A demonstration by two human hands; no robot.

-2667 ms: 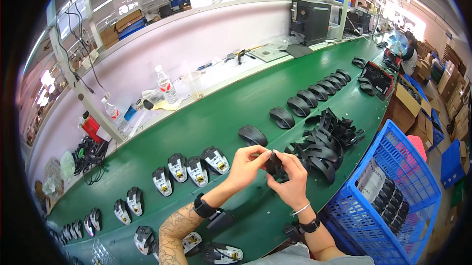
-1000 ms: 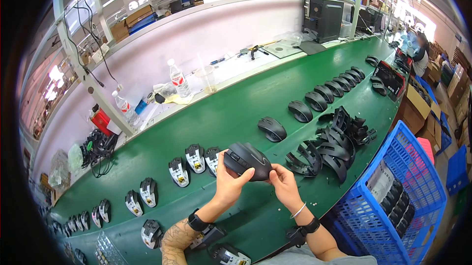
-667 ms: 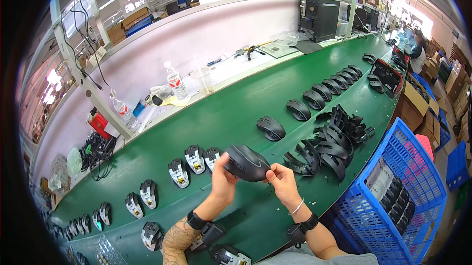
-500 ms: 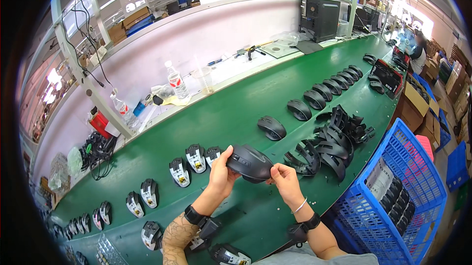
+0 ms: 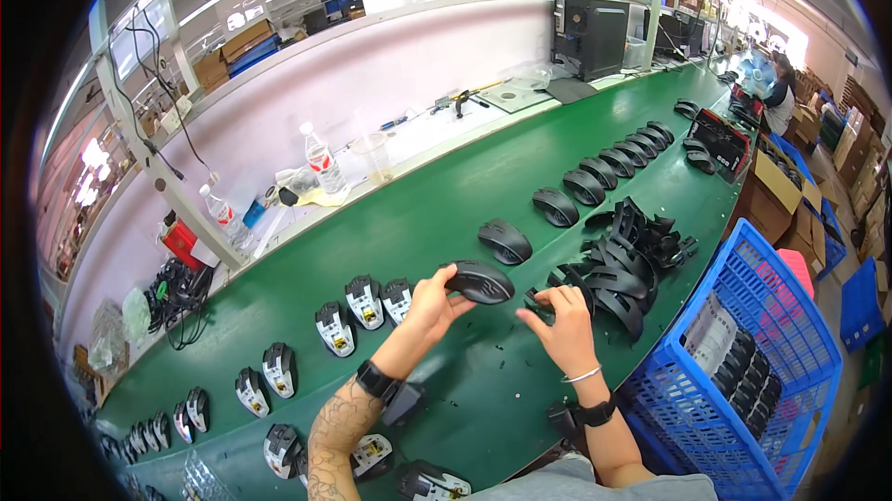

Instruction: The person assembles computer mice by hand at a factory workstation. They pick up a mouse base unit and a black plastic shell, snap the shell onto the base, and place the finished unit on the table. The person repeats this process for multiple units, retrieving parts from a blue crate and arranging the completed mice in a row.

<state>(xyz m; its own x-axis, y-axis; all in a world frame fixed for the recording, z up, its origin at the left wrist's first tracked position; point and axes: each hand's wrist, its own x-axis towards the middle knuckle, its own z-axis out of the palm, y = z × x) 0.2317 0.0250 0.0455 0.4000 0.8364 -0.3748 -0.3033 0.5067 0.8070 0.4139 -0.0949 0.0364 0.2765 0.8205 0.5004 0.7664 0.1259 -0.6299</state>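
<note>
A black computer mouse (image 5: 480,283) is held off the bench in my left hand (image 5: 429,309), thumb on top and fingers beneath it. My right hand (image 5: 565,326) is apart from the mouse, at the near edge of a heap of curved black plastic shells (image 5: 621,269). Its thumb and fingertips are spread beside the nearest shell, partly hiding it; no firm grip shows. Beyond my left hand a closed black mouse (image 5: 505,242) stands alone. To the left are several mice with uncovered white bodies (image 5: 335,328).
A green bench (image 5: 418,213) runs from near left to far right, with a row of black mice (image 5: 616,163). A blue crate (image 5: 683,380) holding black parts stands at right. Bottles (image 5: 321,159) line the back ledge. A person (image 5: 779,92) is at the far right.
My right hand has left the mouse and moved right to the shell heap, its fingers opening. My left hand keeps the mouse, now slightly further from me and turned.
</note>
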